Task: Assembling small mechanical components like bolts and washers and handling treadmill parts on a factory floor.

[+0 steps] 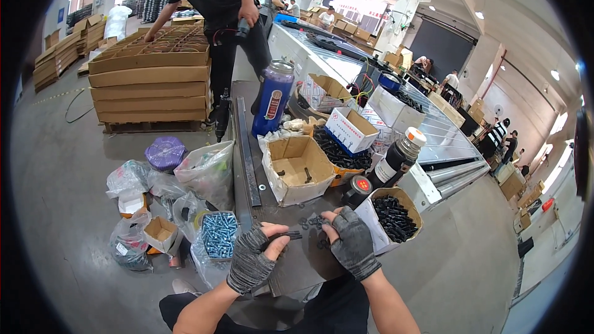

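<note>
Both hands wear grey fingerless gloves above a dark tabletop (291, 269). My left hand (255, 256) is closed, pinching a few slim black bolts (288, 235) between thumb and fingers, their shanks pointing right. Just across from it, my right hand (354, 242) has its thumb and fingertips bent together over small black rings (304, 221) lying loose on the table. Whatever sits between those fingertips is hidden. Beside the right hand stands a carton of black bolts (393, 218). Behind both hands is an open carton (298, 170) with only a few dark bolts at its bottom.
A dark jar (357, 190), a black bottle (396, 159) and a blue can (273, 98) stand on the table. To the left are a box of silvery-blue screws (219, 235) and plastic bags (207, 173). A person (216, 0) stands by stacked cartons (148, 89).
</note>
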A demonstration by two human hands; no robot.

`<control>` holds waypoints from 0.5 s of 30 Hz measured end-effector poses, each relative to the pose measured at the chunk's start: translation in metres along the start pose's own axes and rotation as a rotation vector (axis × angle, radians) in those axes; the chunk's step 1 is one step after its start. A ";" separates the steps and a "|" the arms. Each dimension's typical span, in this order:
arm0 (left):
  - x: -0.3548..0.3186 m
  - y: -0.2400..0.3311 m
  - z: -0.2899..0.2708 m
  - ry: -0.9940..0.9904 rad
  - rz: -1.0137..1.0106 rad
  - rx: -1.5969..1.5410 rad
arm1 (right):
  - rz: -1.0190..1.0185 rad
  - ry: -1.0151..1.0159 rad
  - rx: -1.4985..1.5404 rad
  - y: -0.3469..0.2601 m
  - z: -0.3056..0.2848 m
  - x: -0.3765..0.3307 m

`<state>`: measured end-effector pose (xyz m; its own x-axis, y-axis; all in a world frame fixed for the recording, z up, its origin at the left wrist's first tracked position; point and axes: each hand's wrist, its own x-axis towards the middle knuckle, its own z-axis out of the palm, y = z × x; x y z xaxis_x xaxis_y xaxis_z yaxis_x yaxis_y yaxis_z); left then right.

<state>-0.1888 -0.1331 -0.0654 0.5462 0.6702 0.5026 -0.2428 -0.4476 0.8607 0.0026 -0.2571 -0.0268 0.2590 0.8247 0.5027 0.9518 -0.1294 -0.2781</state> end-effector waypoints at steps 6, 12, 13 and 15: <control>0.002 -0.001 -0.003 -0.010 -0.010 0.004 | -0.039 -0.088 -0.023 0.007 0.017 0.015; 0.003 -0.005 -0.003 -0.015 -0.020 -0.026 | 0.066 -0.129 0.146 0.010 0.019 0.017; 0.003 -0.004 -0.003 -0.015 -0.014 -0.020 | 0.100 -0.142 0.193 0.010 0.019 0.017; 0.003 -0.004 -0.003 -0.013 -0.022 -0.025 | 0.052 -0.116 0.168 0.011 0.018 0.017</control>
<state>-0.1883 -0.1275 -0.0673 0.5620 0.6718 0.4826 -0.2503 -0.4180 0.8733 0.0144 -0.2345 -0.0355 0.2769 0.8785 0.3893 0.8946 -0.0877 -0.4383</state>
